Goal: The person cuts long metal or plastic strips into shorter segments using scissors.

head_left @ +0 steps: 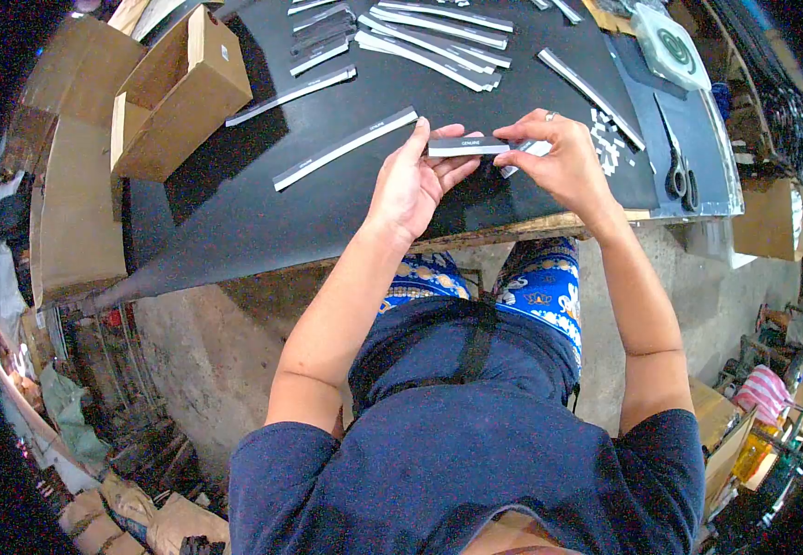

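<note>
The short dark strip (468, 145) carries one white word, too small to read for certain. The long strip (346, 146) on the bench (235, 203) shows similar tiny print, also illegible.

We see bright daylight, a pale shine on the dark tabletop (235, 213), everything bends near the edges, black corners, far sides look blurry.

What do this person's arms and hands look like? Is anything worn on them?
Short dark navy T-shirt sleeves end above the elbows. Below them nothing covers the skin: no gloves, watch or bracelet shows. The left hand wears nothing visible. The right hand has a pale ring on one finger.
</note>
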The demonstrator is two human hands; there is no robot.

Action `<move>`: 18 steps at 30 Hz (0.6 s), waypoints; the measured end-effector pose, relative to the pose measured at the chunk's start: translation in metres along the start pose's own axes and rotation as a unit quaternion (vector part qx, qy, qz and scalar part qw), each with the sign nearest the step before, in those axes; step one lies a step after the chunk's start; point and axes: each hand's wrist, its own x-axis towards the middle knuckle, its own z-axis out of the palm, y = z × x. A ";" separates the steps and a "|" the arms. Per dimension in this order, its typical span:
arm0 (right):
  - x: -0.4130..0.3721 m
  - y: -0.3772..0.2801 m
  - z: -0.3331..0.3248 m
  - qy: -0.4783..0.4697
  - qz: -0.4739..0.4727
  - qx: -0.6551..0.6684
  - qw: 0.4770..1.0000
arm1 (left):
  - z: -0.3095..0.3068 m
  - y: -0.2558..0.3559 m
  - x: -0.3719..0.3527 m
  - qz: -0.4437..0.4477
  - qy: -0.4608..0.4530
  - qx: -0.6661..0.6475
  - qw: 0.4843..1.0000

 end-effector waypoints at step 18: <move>0.000 0.006 0.000 -0.013 0.051 0.039 0.998 | 0.002 0.001 0.000 -0.018 0.006 -0.027 0.999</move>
